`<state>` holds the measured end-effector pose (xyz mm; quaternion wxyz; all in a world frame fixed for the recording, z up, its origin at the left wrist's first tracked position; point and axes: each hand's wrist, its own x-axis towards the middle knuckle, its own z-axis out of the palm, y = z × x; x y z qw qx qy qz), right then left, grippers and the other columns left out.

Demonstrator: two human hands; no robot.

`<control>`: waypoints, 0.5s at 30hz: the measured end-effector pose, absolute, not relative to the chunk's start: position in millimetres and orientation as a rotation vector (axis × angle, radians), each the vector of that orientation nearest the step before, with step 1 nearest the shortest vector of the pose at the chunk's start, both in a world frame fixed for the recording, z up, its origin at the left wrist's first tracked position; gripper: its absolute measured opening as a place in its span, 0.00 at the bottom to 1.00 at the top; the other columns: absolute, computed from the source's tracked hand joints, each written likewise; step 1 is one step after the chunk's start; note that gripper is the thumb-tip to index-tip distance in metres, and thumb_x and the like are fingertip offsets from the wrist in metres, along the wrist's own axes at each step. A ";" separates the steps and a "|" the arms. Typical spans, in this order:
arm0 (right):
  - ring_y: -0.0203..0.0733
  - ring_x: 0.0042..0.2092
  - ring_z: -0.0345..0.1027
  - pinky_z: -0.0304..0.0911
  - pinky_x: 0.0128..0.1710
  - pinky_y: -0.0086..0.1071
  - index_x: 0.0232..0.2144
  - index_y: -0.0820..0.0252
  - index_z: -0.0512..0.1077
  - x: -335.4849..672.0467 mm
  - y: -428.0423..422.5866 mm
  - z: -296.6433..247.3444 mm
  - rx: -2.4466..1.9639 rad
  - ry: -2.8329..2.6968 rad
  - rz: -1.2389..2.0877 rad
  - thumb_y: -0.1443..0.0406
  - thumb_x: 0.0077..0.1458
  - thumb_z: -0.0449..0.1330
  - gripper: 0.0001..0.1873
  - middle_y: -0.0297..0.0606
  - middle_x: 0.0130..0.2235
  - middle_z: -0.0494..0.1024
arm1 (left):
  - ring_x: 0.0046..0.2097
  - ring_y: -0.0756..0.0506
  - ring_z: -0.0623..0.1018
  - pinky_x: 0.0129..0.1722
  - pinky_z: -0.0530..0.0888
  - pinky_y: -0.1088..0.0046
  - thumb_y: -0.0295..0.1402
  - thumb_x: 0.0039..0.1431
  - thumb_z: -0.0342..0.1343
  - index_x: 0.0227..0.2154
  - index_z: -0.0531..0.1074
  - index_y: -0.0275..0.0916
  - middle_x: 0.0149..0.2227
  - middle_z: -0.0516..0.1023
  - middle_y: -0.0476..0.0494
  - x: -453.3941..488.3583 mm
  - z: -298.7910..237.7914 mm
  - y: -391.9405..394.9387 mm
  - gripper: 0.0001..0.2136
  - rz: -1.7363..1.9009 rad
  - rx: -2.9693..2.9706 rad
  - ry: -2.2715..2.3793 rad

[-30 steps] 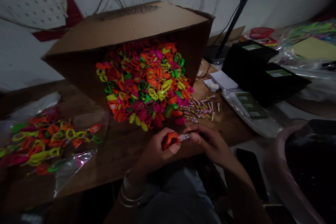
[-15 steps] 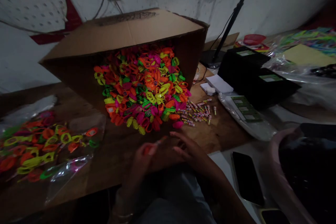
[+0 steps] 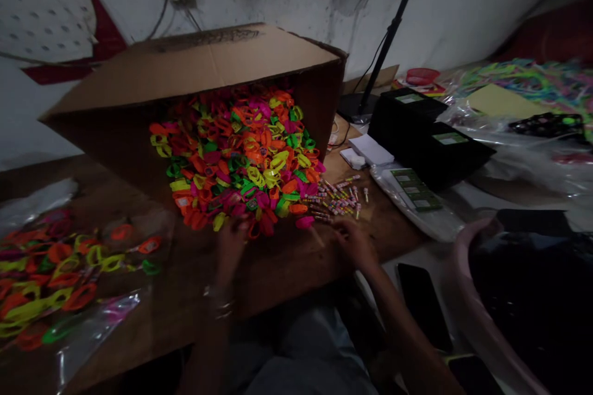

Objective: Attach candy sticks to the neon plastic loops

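Note:
My left hand (image 3: 233, 239) touches the front edge of a heap of bright plastic toy watches (image 3: 252, 154). The fingers are dim and blurred, and whether they grip a watch cannot be made out. The heap spills from a cardboard box (image 3: 222, 62) lying on its side. My right hand (image 3: 356, 242) is at the near edge of a pile of small printed sticks (image 3: 340, 200), fingers bent and drawn together; what is between them is too dark to tell. A pink toy watch (image 3: 304, 222) and a blurred pale stick (image 3: 317, 236) lie between the hands.
Left on the wooden table (image 3: 278, 271) lies a clear plastic bag (image 3: 99, 315) with more toy watches. To the right are white cards (image 3: 372, 149), black boxes (image 3: 435, 148), a phone (image 3: 424, 305) and a pink-rimmed tub (image 3: 467, 296). A black stand (image 3: 391, 34) rises behind.
My left hand, which held an orange piece with a stick near my lap, has moved forward to the heap without it. My right hand has moved right toward the sticks, its fingers closing. The view has shifted.

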<state>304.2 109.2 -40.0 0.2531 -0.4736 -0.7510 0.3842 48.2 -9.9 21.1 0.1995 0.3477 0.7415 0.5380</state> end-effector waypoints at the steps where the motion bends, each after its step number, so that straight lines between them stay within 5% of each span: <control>1: 0.48 0.46 0.73 0.67 0.49 0.42 0.41 0.67 0.74 297.2 119.1 -38.4 -1.309 -2.070 0.993 0.74 0.54 0.53 0.14 0.52 0.44 0.79 | 0.38 0.43 0.77 0.46 0.71 0.63 0.29 0.50 0.58 0.31 0.76 0.36 0.31 0.78 0.43 68.5 10.2 8.6 0.05 1.446 1.058 2.029; 4: 0.49 0.51 0.69 0.61 0.55 0.43 0.39 0.68 0.74 276.7 135.7 -34.5 -1.365 -2.153 0.879 0.77 0.54 0.54 0.13 0.53 0.47 0.76 | 0.43 0.41 0.76 0.52 0.69 0.61 0.23 0.41 0.63 0.30 0.77 0.37 0.36 0.79 0.42 117.0 -15.3 50.1 0.10 1.310 1.267 1.907; 8: 0.45 0.47 0.70 0.64 0.51 0.45 0.38 0.68 0.72 270.3 137.9 -31.8 -1.423 -2.153 0.853 0.75 0.57 0.56 0.07 0.46 0.44 0.76 | 0.50 0.37 0.73 0.57 0.64 0.55 0.21 0.44 0.60 0.24 0.74 0.36 0.41 0.76 0.36 132.1 -23.7 60.5 0.05 1.272 1.369 1.892; 11: 0.46 0.43 0.71 0.65 0.47 0.41 0.30 0.65 0.71 280.1 135.6 -25.7 -1.357 -2.095 0.924 0.74 0.53 0.57 0.04 0.49 0.38 0.77 | 0.55 0.39 0.70 0.58 0.63 0.59 0.24 0.47 0.60 0.25 0.72 0.36 0.49 0.73 0.36 123.3 -12.8 41.9 0.03 1.294 1.412 1.852; 15: 0.45 0.36 0.72 0.68 0.39 0.37 0.31 0.60 0.68 286.8 113.7 -10.1 -1.129 -1.963 1.129 0.66 0.50 0.58 0.04 0.43 0.32 0.77 | 0.42 0.44 0.75 0.46 0.71 0.67 0.33 0.54 0.56 0.33 0.74 0.38 0.37 0.77 0.45 119.2 18.2 6.9 0.06 1.191 1.417 1.729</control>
